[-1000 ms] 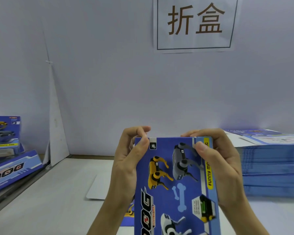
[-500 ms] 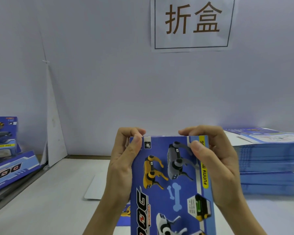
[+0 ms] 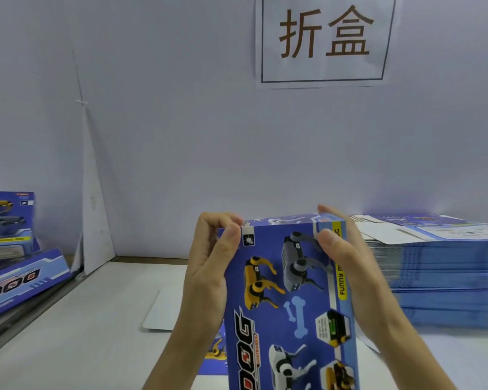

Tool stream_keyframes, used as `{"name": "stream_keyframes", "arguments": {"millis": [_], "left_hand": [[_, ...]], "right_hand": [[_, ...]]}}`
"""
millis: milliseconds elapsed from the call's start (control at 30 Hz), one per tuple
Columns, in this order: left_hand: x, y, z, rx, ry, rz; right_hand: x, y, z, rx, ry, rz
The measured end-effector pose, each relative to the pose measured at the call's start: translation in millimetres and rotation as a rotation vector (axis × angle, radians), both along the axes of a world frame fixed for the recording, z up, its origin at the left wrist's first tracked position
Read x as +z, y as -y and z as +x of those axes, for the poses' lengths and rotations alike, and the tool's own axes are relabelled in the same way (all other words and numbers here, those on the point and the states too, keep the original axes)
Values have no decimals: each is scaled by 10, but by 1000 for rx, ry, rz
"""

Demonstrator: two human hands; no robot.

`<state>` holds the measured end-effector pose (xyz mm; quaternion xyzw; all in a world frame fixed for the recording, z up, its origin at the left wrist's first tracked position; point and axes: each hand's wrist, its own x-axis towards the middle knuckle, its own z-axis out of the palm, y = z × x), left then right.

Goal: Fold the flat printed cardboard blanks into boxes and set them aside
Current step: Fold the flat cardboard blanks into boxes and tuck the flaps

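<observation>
I hold a blue printed box (image 3: 290, 302) with robot dogs and a bone on its face, upright in front of me. My left hand (image 3: 209, 271) grips its upper left corner, thumb on the face and fingers curled over the top. My right hand (image 3: 347, 266) grips the upper right corner, thumb on the face, fingers over the top flap, which lies folded down. A tall stack of flat blue blanks (image 3: 445, 274) sits at the right. Folded boxes (image 3: 9, 220) stand at the far left.
A white card (image 3: 159, 311) lies flat on the pale table (image 3: 82, 333) left of my hands. Another blue printed blank (image 3: 216, 353) lies under the box. A white wall with a paper sign (image 3: 324, 40) closes the back. A dark ledge runs along the left.
The box's top end has tilted toward me, so its closed top flap now shows. Both hands stay on the upper corners; my right fingers lie further over the top.
</observation>
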<state>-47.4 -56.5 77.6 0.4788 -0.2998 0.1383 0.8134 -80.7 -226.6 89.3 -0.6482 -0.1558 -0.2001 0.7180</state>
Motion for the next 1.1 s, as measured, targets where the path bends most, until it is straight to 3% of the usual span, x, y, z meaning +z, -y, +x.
{"name": "stream_keyframes", "arguments": {"millis": [167, 267, 333, 467, 667, 767, 867, 967, 1033, 1100], "left_hand": [[209, 6, 140, -16, -120, 56], [183, -115, 153, -1, -218, 203], [122, -229, 150, -132, -370, 183], [122, -340, 196, -410, -489, 50], [43, -184, 178, -283, -575, 83], [0, -116, 228, -195, -549, -74], [-74, -145, 299, -204, -433, -160], [-123, -190, 296, -311, -379, -94], [-128, -218, 307, -310, -366, 38], [-115, -275, 346, -192, -315, 267]], "right_hand": [[3, -37, -24, -178, 345, -52], [17, -31, -32, -403, 569, -406], [-7, -32, 7, -542, 675, -661], [-84, -105, 59, -574, 677, -915], [-147, -183, 82, -485, 647, -1203], [-164, -171, 52, -328, 460, -991], [-146, -95, 74, -346, 167, -557], [-116, -19, 137, -44, -136, -82], [-145, 44, 175, 40, -71, 55], [-127, 127, 160, -5, 2, 9]]}}
